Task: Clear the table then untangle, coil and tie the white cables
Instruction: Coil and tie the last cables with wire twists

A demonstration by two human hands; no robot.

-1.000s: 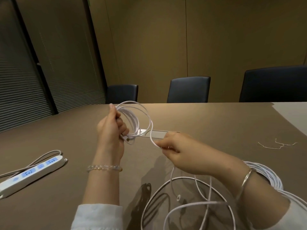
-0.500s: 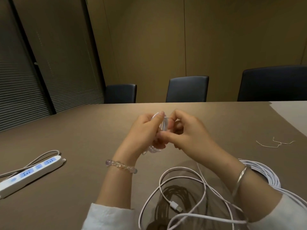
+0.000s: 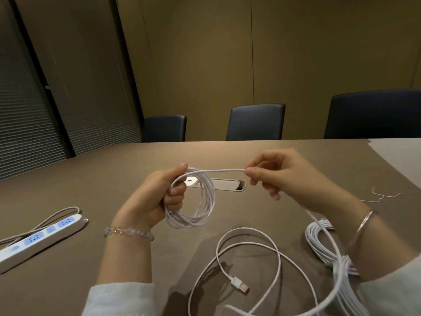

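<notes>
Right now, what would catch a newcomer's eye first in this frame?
The white cable coil held up at centre: the left hand grips it while the right hand pinches a strand pulled out from its top. Below, loose white cable with a USB plug sprawls on the table. A white power strip lies at the left edge.

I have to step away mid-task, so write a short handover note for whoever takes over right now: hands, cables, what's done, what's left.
Left hand grips a small white coil above the table.
Right hand pinches the strand running from that coil.
Loose USB cable lies uncoiled in front.
Larger bundle lies by the right wrist; whether it is tied cannot be seen.
Twist ties lie far right; power strip far left.
Done: several loops wound.
Left: finish winding, tie the coil, coil the loose cable.
</notes>
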